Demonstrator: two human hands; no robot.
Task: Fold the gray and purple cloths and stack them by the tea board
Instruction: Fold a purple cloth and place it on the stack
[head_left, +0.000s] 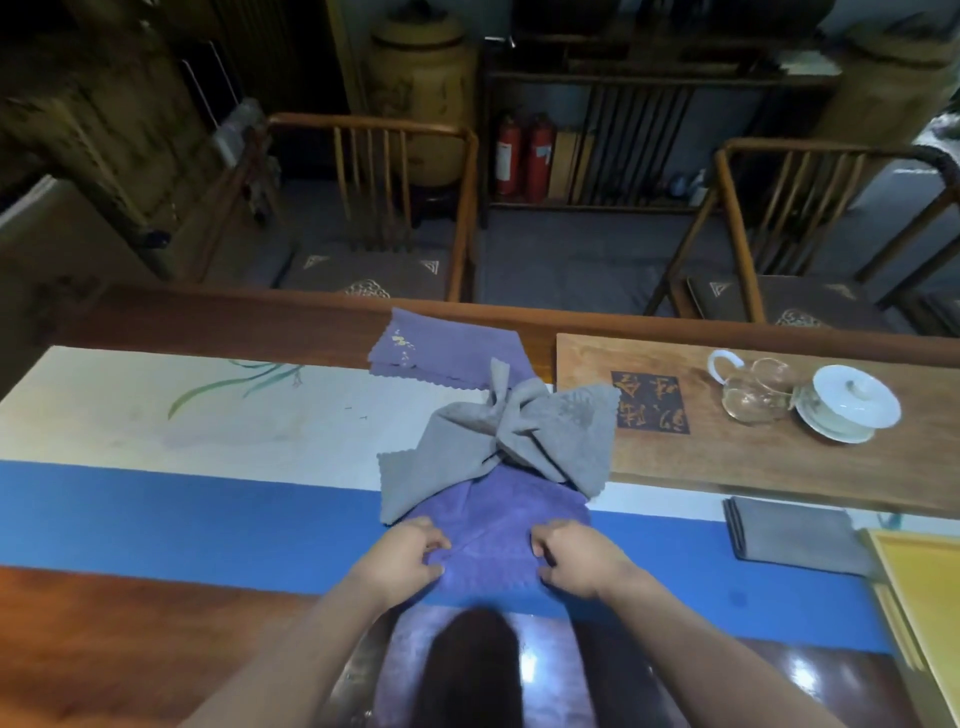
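Both hands (410, 558) (576, 558) pinching purple cloth (498, 525), long axis left-right

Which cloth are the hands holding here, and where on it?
Both hands grip the near purple cloth at its near edge: left hand at the left corner, right hand at the right. The crumpled gray cloth lies on its far part, unheld.
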